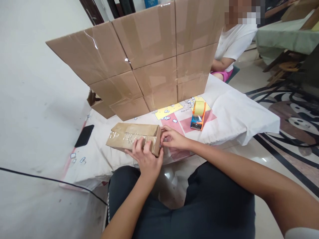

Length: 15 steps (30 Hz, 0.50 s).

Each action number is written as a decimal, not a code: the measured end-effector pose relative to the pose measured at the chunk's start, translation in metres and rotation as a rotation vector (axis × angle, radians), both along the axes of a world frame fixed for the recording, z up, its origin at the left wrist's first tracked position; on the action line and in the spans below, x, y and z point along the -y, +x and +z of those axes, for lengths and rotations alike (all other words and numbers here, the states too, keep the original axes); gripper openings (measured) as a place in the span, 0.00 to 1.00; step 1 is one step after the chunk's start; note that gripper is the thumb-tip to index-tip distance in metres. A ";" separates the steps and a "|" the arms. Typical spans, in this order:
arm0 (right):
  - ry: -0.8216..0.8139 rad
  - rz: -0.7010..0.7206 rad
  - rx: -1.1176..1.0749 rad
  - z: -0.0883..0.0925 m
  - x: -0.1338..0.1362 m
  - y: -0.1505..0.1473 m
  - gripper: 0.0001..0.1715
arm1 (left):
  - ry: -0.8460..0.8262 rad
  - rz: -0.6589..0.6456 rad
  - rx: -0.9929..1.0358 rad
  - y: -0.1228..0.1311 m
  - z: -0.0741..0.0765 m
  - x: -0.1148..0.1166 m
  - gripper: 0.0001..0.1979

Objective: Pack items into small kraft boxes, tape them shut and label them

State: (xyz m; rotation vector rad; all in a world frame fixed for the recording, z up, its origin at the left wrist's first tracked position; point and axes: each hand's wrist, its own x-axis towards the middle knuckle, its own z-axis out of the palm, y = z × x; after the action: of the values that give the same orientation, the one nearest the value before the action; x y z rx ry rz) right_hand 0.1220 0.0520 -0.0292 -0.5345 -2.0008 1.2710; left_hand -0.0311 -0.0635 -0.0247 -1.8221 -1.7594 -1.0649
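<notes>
A long cardboard box (124,136) with shiny clear tape over its top lies on the cloth-covered table in front of my knees. Spread over its near side and right part, my left hand (147,156) holds it with the thumb at the right end. At that same right end, my right hand (170,137) has its thumb and fingertips pinched together against the box's edge. What sits between those fingertips is too small to make out. An orange and blue tape dispenser (198,116) with a yellowish roll stands to the right of the box.
Stacked cardboard boxes (154,63) form a wall along the table's back. A black phone-like slab (84,136) lies at the left, near the white wall. Behind the stack on the right sits a person in a white shirt (236,43). A black cable (54,181) hangs at lower left.
</notes>
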 end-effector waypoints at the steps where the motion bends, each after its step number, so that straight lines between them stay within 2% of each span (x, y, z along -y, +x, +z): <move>1: 0.000 -0.005 -0.004 -0.001 0.000 0.000 0.04 | 0.009 0.000 0.006 0.000 -0.003 -0.002 0.28; 5: 0.022 -0.040 -0.021 -0.006 -0.004 -0.001 0.10 | 0.048 -0.002 0.010 0.001 -0.009 -0.007 0.27; 12: -0.015 -0.091 0.025 -0.008 -0.015 -0.001 0.29 | 0.101 -0.018 -0.022 0.001 -0.007 -0.008 0.28; 15: 0.004 -0.097 0.080 -0.007 -0.019 0.002 0.29 | 0.062 -0.021 0.009 0.001 -0.008 -0.008 0.27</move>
State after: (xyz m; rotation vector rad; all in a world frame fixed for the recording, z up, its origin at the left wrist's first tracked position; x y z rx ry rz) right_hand 0.1243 0.0707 -0.0365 -0.6814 -2.0165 1.2031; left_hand -0.0305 -0.0558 -0.0331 -1.8048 -1.6971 -1.1239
